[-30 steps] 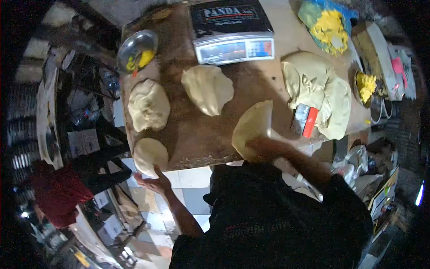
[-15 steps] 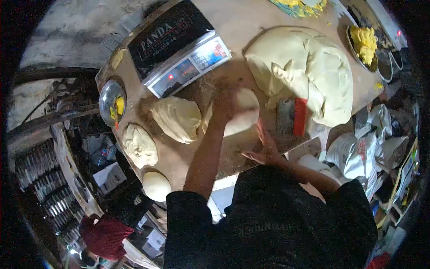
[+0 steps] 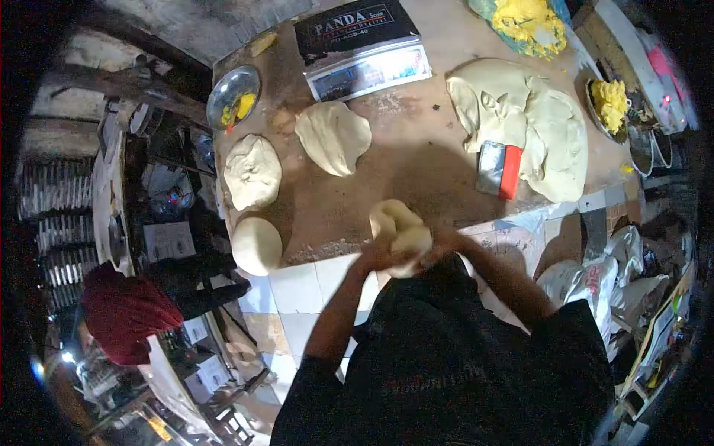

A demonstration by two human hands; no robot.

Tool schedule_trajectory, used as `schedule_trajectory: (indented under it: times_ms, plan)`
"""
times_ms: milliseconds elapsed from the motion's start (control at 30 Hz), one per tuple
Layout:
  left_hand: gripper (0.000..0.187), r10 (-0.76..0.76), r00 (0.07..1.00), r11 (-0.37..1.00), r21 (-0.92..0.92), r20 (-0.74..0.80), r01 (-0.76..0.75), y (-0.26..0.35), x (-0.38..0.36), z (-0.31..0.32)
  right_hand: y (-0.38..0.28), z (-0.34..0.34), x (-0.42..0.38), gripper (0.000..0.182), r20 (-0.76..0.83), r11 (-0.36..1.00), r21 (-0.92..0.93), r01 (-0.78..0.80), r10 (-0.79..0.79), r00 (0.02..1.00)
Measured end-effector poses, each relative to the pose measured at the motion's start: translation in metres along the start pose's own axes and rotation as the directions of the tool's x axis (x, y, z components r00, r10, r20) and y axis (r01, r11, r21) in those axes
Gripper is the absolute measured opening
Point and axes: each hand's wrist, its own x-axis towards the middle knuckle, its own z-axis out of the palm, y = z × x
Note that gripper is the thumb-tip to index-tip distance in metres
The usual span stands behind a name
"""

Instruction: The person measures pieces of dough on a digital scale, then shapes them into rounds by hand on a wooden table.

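A piece of pale dough (image 3: 405, 227) is between my two hands, close to my body at the near edge of the table. My left hand (image 3: 378, 256) grips its left side with curled fingers. On its other side, my right hand (image 3: 442, 244) presses in, slightly blurred. The dough is folded on top. A large dough mass (image 3: 554, 141) lies to the right, with a red-handled dough scraper (image 3: 500, 171) at its near edge. Three separate portions stand to the left: a folded piece (image 3: 332, 137), a lumpy piece (image 3: 253, 172) and a smooth ball (image 3: 256, 246).
A digital scale (image 3: 368, 70) with a black top stands at the back of the table (image 3: 335, 215). A metal bowl (image 3: 233, 93) with yellow fat is at the left, another yellow-filled bowl (image 3: 610, 108) at the right. A person in a dark red shirt (image 3: 126, 316) is at lower left.
My hands have drawn the dough from mid-table toward my body and now hold it together. Earlier, my right hand was apart from it with fingers spread. The view has shifted.
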Motion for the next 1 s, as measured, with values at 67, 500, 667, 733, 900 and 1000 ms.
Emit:
schedule_trajectory:
  times_ms: [67, 500, 667, 733, 900, 1000]
  plan:
    - [0.061, -0.077, 0.997, 0.986, -0.148, 0.013, 0.078, 0.034, 0.009, -0.049, -0.015, -0.027, 0.019, 0.044, -0.155, 0.999, -0.032, -0.015, 0.009, 0.988]
    - [0.065, 0.148, 0.989, 0.978, -0.149, 0.022, -0.143, -0.002, 0.012, 0.013, -0.008, -0.028, -0.025, 0.064, 0.176, 0.94, -0.147, -0.307, 0.33, 0.927]
    - [0.036, 0.07, 0.849, 0.887, 0.422, -0.524, 0.188, -0.072, 0.155, -0.052, 0.036, -0.117, 0.083, 0.04, -0.763, 0.853, -0.268, -0.448, 0.096, 0.639]
    - [0.039, -0.146, 0.872, 0.986, 0.008, -0.466, 0.169, -0.011, 0.178, -0.107, 0.032, -0.119, 0.072, 0.05, -0.751, 0.897, 0.079, -0.434, 0.34, 0.566]
    - [0.062, 0.211, 0.954, 0.946, 0.29, -0.212, -0.145, 0.028, 0.213, -0.084, 0.033, -0.031, 0.04, 0.048, -0.711, 0.849, 0.518, -0.108, 0.497, 0.498]
    - [0.068, 0.047, 0.998, 0.968, 0.245, 0.041, -0.056, 0.031, 0.221, -0.071, 0.071, -0.044, 0.054, 0.042, -0.416, 0.913, 0.197, -0.357, 0.408, 0.812]
